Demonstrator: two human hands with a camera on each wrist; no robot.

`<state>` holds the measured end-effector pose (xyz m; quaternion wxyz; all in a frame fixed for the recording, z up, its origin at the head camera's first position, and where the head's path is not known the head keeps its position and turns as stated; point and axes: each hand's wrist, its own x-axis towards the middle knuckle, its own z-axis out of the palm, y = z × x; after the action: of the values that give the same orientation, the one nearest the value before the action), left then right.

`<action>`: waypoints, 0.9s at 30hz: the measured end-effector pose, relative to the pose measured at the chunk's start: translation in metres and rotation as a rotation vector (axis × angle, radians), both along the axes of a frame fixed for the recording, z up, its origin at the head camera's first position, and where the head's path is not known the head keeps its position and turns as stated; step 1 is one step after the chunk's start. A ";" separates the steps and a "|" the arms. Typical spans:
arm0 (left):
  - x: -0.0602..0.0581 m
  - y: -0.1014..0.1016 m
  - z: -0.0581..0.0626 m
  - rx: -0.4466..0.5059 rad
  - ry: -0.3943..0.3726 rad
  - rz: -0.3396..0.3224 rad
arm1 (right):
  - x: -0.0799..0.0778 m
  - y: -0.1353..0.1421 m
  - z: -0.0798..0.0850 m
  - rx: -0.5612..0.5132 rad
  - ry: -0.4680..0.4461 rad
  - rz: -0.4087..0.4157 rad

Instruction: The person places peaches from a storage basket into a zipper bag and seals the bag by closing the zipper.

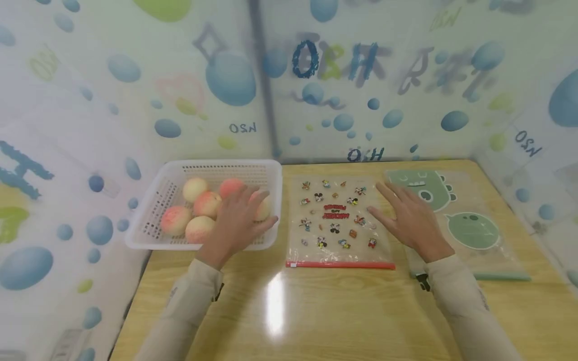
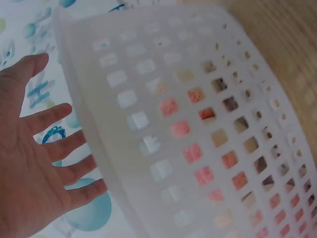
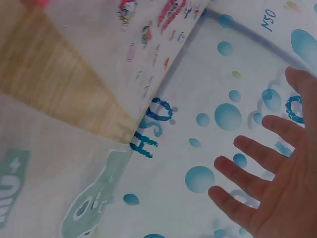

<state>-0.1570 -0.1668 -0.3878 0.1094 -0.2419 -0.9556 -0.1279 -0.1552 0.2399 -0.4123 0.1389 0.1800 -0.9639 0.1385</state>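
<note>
My left hand (image 1: 239, 220) hovers with fingers spread over the right side of a white plastic basket (image 1: 151, 200). Several red-and-yellow peaches (image 1: 176, 220) lie in the basket, some partly hidden by the hand. In the left wrist view, the fingers (image 2: 74, 171) are straight beside the basket rim and hold nothing. My right hand (image 1: 413, 220), fingers also spread, is over the gap between two clear zip bags. One bag (image 1: 334, 230) has small cartoon prints and a red slider strip; the other bag (image 1: 474, 230) carries green dinosaur shapes and a green strip.
Everything sits on a light wooden table (image 1: 316, 311). A patterned curtain (image 1: 316, 100) with blue bubbles and lettering encloses the back and sides. The bags lie flat, side by side, right of the basket. A small black-and-white piece (image 1: 423, 282) shows by the right sleeve.
</note>
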 end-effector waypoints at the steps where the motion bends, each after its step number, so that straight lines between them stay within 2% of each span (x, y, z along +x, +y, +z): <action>1: 0.001 0.002 -0.001 0.008 0.003 -0.008 | 0.004 0.003 -0.002 -0.008 0.007 -0.005; 5: 0.008 0.010 -0.006 0.046 0.055 -0.042 | 0.022 0.017 -0.008 -0.019 0.007 -0.038; 12: 0.018 0.024 -0.016 0.123 0.275 -0.161 | 0.062 0.055 -0.028 -0.028 -0.004 -0.104; 17: 0.022 0.034 -0.022 0.200 0.386 -0.260 | 0.087 0.084 -0.042 -0.009 -0.027 -0.144; 20: 0.024 0.039 -0.025 0.259 0.431 -0.329 | 0.102 0.103 -0.048 -0.013 -0.095 -0.157; 22: 0.026 0.043 -0.027 0.286 0.436 -0.368 | 0.111 0.115 -0.051 -0.021 -0.185 -0.184; 24: 0.028 0.047 -0.029 0.293 0.438 -0.389 | 0.119 0.128 -0.054 -0.025 -0.266 -0.221; 27: 0.029 0.050 -0.032 0.274 0.416 -0.391 | 0.125 0.142 -0.060 0.001 -0.320 -0.272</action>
<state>-0.1283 -0.1164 -0.4201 0.3073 -0.4248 -0.8221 -0.2220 -0.0304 0.3822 -0.4723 0.0015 0.0238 -0.9892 0.1446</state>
